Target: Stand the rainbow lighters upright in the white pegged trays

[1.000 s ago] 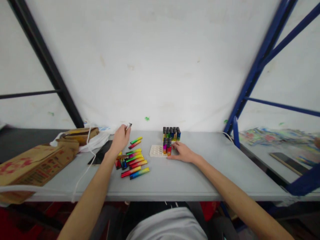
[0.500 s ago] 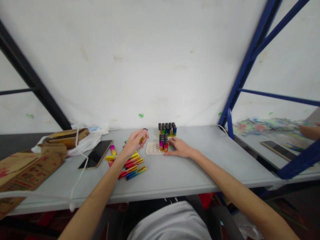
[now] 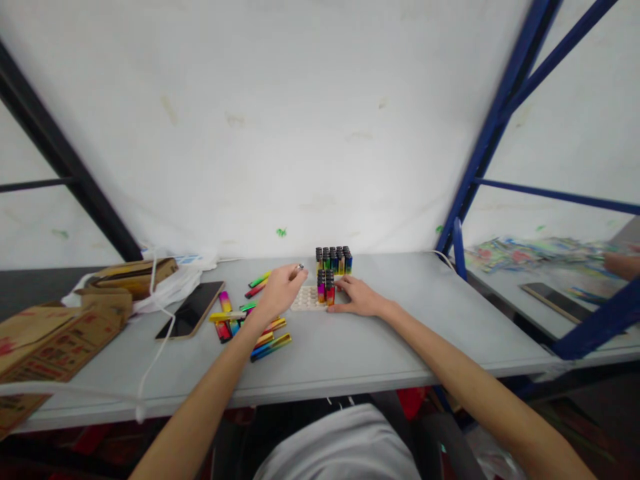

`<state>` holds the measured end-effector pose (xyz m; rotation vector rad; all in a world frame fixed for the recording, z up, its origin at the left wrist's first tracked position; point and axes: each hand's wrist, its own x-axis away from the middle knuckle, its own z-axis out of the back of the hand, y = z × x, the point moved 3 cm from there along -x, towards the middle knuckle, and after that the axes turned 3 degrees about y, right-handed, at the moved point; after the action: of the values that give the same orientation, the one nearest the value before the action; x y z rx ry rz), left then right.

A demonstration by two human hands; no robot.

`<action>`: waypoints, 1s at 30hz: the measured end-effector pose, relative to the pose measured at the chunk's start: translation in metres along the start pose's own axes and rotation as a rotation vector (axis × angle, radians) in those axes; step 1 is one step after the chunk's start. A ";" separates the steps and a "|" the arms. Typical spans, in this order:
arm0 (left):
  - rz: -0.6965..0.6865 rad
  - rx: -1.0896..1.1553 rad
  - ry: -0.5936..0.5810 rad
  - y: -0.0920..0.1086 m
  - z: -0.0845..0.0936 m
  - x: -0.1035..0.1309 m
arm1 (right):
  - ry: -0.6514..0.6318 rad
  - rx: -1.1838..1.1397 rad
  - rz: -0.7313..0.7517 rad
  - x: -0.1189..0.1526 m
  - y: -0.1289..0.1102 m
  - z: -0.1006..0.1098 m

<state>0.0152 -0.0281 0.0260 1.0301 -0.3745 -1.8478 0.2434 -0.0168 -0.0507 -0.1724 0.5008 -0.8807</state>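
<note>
In my left hand [image 3: 281, 292] a lighter [image 3: 299, 267] is pinched; only its metal-topped end shows, above the left part of a white holed tray [image 3: 304, 301]. My right hand [image 3: 361, 297] grips the tray's right end, thumb at the front and fingers behind, close against the standing lighters. Those upright lighters [image 3: 326, 288], pink, purple and red with black tops, fill the tray's right side. Bare holes show on its left. Under and around my left forearm lies a loose pile of shiny coloured lighters [image 3: 271, 348].
Behind the tray stands a block of several upright lighters [image 3: 334, 261]. To the left are a phone [image 3: 193, 310], a white cable [image 3: 159, 303] and cardboard boxes [image 3: 65, 333]. A blue metal frame [image 3: 463, 247] rises at the right. Beyond it, another person's hand [image 3: 623, 265] shows.
My left hand has moved right and slightly down with the lighter, from beside the tray to over its left part. My right hand has stayed at the tray.
</note>
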 end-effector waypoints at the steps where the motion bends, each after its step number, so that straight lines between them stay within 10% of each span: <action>1: -0.006 -0.023 -0.003 0.002 -0.002 -0.001 | 0.004 -0.003 0.007 0.000 0.000 0.000; 23: 0.070 0.124 -0.171 -0.007 -0.013 0.005 | -0.001 -0.031 -0.001 0.000 0.002 0.000; 30: -0.178 0.184 -0.298 -0.003 -0.013 0.002 | -0.007 -0.030 0.024 0.000 0.003 0.000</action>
<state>0.0227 -0.0264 0.0150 0.9342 -0.6582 -2.1672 0.2455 -0.0149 -0.0515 -0.1965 0.5091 -0.8494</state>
